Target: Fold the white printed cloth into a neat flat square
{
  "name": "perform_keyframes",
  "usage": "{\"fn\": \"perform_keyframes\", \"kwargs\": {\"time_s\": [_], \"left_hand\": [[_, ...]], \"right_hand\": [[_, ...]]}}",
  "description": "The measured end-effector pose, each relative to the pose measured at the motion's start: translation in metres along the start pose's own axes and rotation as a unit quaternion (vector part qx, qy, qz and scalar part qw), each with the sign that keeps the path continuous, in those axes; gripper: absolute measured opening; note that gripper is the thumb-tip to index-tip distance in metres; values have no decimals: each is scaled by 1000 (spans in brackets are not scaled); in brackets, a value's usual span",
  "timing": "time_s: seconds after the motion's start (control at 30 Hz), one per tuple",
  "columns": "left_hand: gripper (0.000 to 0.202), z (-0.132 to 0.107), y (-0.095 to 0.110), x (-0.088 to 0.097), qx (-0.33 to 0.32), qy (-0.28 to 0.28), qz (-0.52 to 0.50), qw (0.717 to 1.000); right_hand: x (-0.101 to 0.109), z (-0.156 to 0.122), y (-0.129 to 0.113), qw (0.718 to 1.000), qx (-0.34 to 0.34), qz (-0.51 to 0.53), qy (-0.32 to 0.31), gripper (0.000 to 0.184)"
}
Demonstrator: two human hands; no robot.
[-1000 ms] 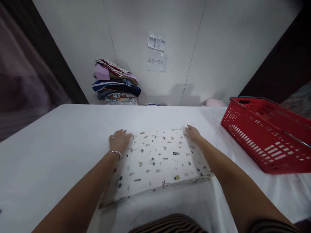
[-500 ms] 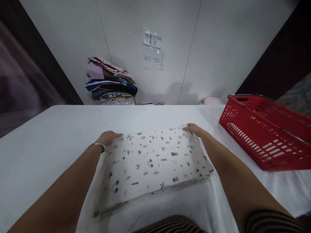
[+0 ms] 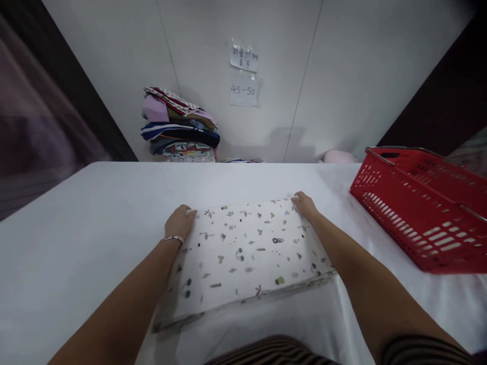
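A white folded cloth (image 3: 243,253) with small printed plants and birds lies in front of me, its folded layers showing along the near edge. My left hand (image 3: 181,222), with a silver bracelet at the wrist, is closed on the cloth's far left corner, thumb on top. At the far right corner my right hand (image 3: 305,205) pinches the edge between thumb and fingers. Fingertips under the fabric are hidden on both sides. The cloth's near edge slants, lower at the left.
A white-covered table (image 3: 95,228) spreads beneath the cloth. On the right stands a red plastic basket (image 3: 429,218) with metal handles. Behind the table rises a stack of folded fabrics (image 3: 180,126) against a wall with two paper notes (image 3: 244,90).
My left hand has turned and curled more around the far left corner. The right hand keeps its corner with fingers slightly more bent. The whole view has shifted a little.
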State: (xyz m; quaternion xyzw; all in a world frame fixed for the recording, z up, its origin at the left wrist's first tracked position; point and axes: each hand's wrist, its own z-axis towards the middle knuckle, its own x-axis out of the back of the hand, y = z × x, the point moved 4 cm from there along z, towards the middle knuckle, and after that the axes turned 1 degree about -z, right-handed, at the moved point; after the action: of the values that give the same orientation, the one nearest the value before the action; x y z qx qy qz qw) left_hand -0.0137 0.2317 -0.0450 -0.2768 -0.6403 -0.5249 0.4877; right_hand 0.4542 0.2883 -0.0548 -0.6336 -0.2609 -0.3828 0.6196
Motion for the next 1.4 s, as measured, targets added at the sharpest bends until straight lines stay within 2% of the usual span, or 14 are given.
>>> {"fn": "perform_keyframes", "kwargs": {"time_s": [0.07, 0.17, 0.23, 0.3, 0.37, 0.47, 0.6, 0.77, 0.9, 1.03, 1.1, 1.23, 1.3, 1.4], "left_hand": [[36, -1, -1, -2, -6, 7, 7, 1000], [41, 2, -4, -1, 13, -19, 10, 1000], [46, 3, -4, 1, 20, -34, 3, 999], [52, 1, -1, 3, 8, -20, -2, 1000], [58, -6, 6, 4, -30, 13, 12, 999], [62, -26, 21, -2, -115, 39, 65, 990], [63, -50, 33, -14, -196, 50, 134, 970], [74, -51, 22, -25, -141, -38, 124, 981], [76, -47, 19, -26, -140, -46, 120, 982], [76, -49, 25, -20, -128, -55, 127, 982], [74, -55, 32, -15, -144, -41, 131, 980], [70, -78, 49, -16, -244, 4, 132, 961], [69, -88, 50, -24, -270, 1, 130, 954], [69, -95, 41, -37, -259, -28, 117, 958]], "right_hand": [[-2, -2, -1, 998, 22, -53, -2, 35], [-3, -3, -2, 991, 46, -125, -10, 38], [-1, -4, -2, 987, 44, -152, -11, 41], [3, -7, -6, 983, 36, -180, -1, 46], [4, -14, -16, 976, 60, -209, 18, 47], [-3, -32, -42, 958, 165, -232, 32, 47], [-27, -58, -65, 935, 266, -231, -40, 57], [-42, -66, -55, 937, 229, -234, -122, 68], [-40, -64, -51, 936, 224, -238, -130, 68], [-40, -66, -58, 938, 207, -249, -126, 67], [-43, -73, -70, 936, 218, -253, -111, 67], [-57, -97, -103, 922, 286, -232, -118, 71], [-66, -108, -113, 917, 305, -214, -143, 73], [-76, -117, -115, 914, 304, -199, -179, 74]]}}
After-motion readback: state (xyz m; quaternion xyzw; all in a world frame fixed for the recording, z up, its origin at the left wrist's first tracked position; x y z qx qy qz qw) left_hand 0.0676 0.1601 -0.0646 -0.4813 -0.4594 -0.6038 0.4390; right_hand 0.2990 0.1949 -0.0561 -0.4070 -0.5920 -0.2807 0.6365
